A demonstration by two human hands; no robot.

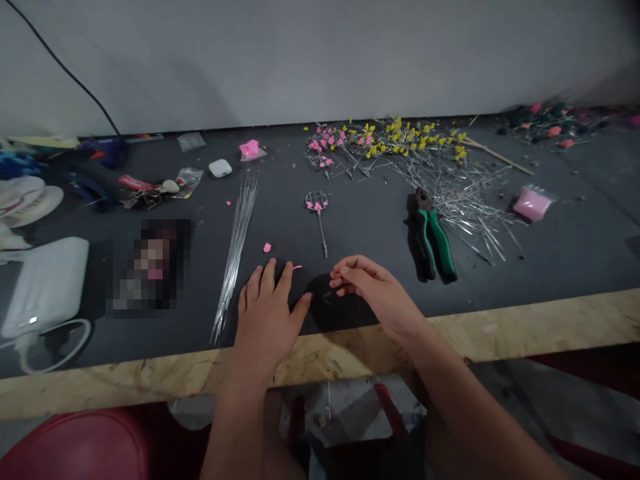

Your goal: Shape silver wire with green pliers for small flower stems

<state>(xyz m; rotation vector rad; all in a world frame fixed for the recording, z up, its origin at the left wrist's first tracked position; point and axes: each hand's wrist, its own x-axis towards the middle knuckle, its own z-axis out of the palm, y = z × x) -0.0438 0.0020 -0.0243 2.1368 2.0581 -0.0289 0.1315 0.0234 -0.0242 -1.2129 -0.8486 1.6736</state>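
My left hand (267,313) lies palm down on the dark tabletop, fingers spread. By its index fingertip shows a thin pink strip (297,267) that looks like soft clay. A small pink lump (267,247) sits just beyond the fingers. To the right, my right hand (367,283) is held over the table with thumb and fingers pinched together; whatever they hold, if anything, is too small to make out. Between and beyond both hands lies a small wire piece shaped like a racket (317,201), with pink bits on its round mesh head and a twisted stem.
Left of my hands lies a bundle of thin metal wires (237,247). Green-and-black pliers (434,243) rest at right, near a pile of wire pieces with yellow tips (400,140). Pink clay packets (534,203), a white case (220,168) and a power bank (53,283) also lie around.
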